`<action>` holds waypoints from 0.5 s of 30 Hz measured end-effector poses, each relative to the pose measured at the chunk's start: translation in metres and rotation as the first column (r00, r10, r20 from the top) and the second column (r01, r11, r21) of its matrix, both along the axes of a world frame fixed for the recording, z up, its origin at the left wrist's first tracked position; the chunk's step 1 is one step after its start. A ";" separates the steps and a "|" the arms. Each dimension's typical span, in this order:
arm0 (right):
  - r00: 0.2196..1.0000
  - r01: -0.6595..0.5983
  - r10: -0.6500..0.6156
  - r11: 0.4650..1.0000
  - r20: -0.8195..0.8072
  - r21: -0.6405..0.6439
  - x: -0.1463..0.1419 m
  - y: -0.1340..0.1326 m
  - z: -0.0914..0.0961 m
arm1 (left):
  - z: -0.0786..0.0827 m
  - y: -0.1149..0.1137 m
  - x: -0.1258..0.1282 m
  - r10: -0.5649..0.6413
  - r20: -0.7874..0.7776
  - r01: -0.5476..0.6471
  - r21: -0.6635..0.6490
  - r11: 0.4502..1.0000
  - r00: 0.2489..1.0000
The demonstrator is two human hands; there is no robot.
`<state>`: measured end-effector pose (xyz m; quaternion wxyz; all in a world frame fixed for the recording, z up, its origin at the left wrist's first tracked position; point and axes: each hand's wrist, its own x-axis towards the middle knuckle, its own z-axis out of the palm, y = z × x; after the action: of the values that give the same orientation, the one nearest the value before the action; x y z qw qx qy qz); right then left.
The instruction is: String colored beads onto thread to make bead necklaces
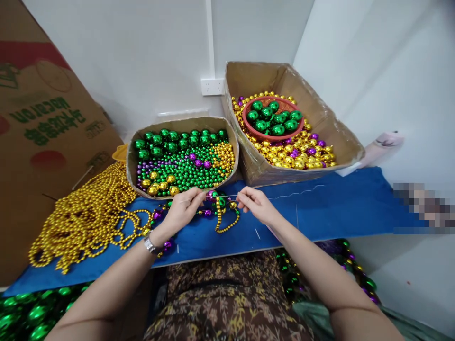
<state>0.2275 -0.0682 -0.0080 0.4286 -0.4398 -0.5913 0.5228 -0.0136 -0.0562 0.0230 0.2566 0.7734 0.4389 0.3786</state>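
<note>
Between my two hands a thin pale string point(227, 195) is stretched level. My left hand point(187, 204), below a wrist with a silver watch point(150, 244), pinches one part of it. My right hand point(254, 202) pinches the other part, and a loose wavy end trails off to the right over the blue cloth. Just beneath the string lies a bead strand with a gold bead loop point(227, 229), a big green bead point(221, 201) and purple beads point(208, 213). Part of this strand is hidden behind my left hand and wrist.
Behind my hands stands a low carton point(132, 182) of green, gold and purple beads. A taller carton point(316, 113) holds beads and a red basket point(245, 124) of green balls. Gold bead strands point(88, 213) pile at left on the blue cloth point(341, 208), beside a large cardboard box point(46, 123).
</note>
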 end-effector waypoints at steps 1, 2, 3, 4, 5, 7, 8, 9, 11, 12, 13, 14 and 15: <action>1.000 0.010 -0.010 1.000 0.003 -0.016 -0.002 0.000 -0.004 | 0.002 -0.002 0.000 -0.017 0.124 0.032 -0.118 0.992 0.992; 1.000 0.013 -0.013 0.999 0.008 -0.029 -0.005 0.000 -0.007 | 0.004 -0.004 0.002 -0.022 0.258 0.078 -0.208 0.975 0.966; 1.000 0.010 -0.009 0.999 0.014 -0.040 -0.008 -0.001 -0.011 | 0.006 -0.006 0.005 -0.020 0.390 0.133 -0.265 0.955 0.921; 1.000 0.001 0.000 0.999 0.023 -0.051 -0.012 -0.001 -0.014 | 0.008 -0.007 0.009 -0.015 0.505 0.192 -0.301 0.934 0.863; 0.999 -0.008 0.010 0.998 0.031 -0.058 -0.016 -0.001 -0.018 | 0.010 -0.007 0.013 -0.012 0.597 0.253 -0.322 0.912 0.802; 0.999 -0.008 0.010 0.998 0.034 -0.068 -0.020 -0.001 -0.025 | 0.014 -0.006 0.020 -0.009 0.713 0.361 -0.343 0.867 0.701; 1.000 0.015 -0.014 0.997 0.021 -0.078 -0.019 -0.001 -0.028 | 0.014 -0.006 0.022 -0.008 0.745 0.400 -0.350 0.847 0.667; 0.998 0.058 -0.059 0.994 -0.013 -0.098 -0.017 0.000 -0.030 | 0.014 -0.005 0.024 -0.003 0.767 0.426 -0.352 0.833 0.642; 0.967 0.163 -0.194 0.970 -0.167 -0.182 -0.010 0.000 -0.028 | 0.012 -0.002 0.026 0.012 0.792 0.441 -0.352 0.825 0.611; 0.927 0.189 -0.255 0.951 -0.276 -0.244 -0.005 0.000 -0.025 | 0.010 -0.001 0.027 0.021 0.797 0.437 -0.352 0.827 0.603; 0.869 0.186 -0.300 0.935 -0.393 -0.303 -0.002 -0.001 -0.019 | 0.008 0.000 0.027 0.026 0.800 0.434 -0.353 0.829 0.600; 0.802 0.158 -0.324 0.925 -0.502 -0.345 0.001 -0.002 -0.013 | 0.006 0.001 0.028 0.030 0.801 0.433 -0.355 0.828 0.598; 0.736 0.117 -0.327 0.924 -0.593 -0.364 0.002 -0.003 -0.005 | 0.004 0.002 0.030 0.032 0.800 0.435 -0.358 0.826 0.599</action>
<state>0.2293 -0.0712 -0.0130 0.5922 -0.3619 -0.2634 0.6700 0.0163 -0.0537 0.0270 0.6619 0.4782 0.2741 0.5080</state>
